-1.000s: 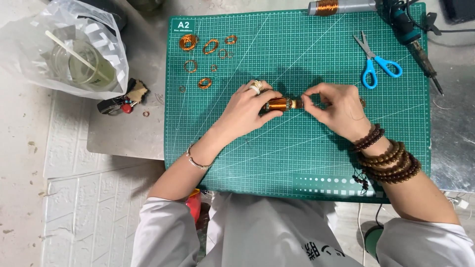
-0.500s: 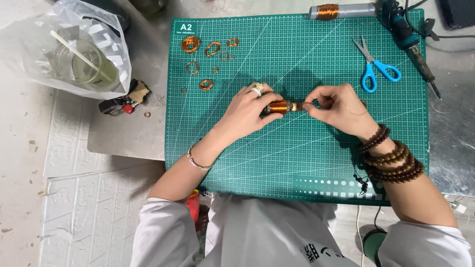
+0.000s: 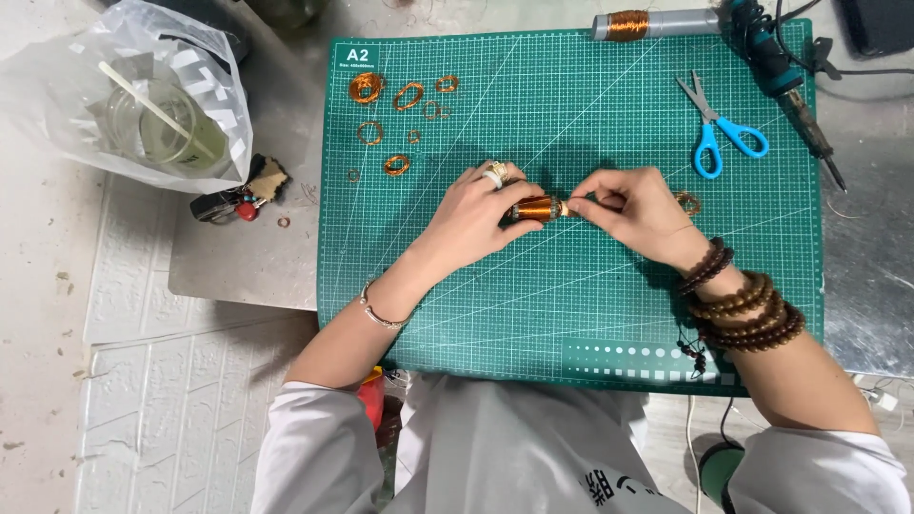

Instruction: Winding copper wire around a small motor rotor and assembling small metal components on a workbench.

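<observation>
Left hand point(image 3: 476, 214) grips a copper coil point(image 3: 533, 207); right hand point(image 3: 633, 205) pinches its end. Finished wire rings point(image 3: 395, 164) lie at ten o'clock; winding looks part done.

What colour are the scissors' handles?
Blue, on the scissors lying on the green mat; head view.

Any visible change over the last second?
Barely any. The left hand keeps holding the copper coil; the right hand still pinches at its end. The scissors, wire rings and cutting mat stayed put.
</observation>
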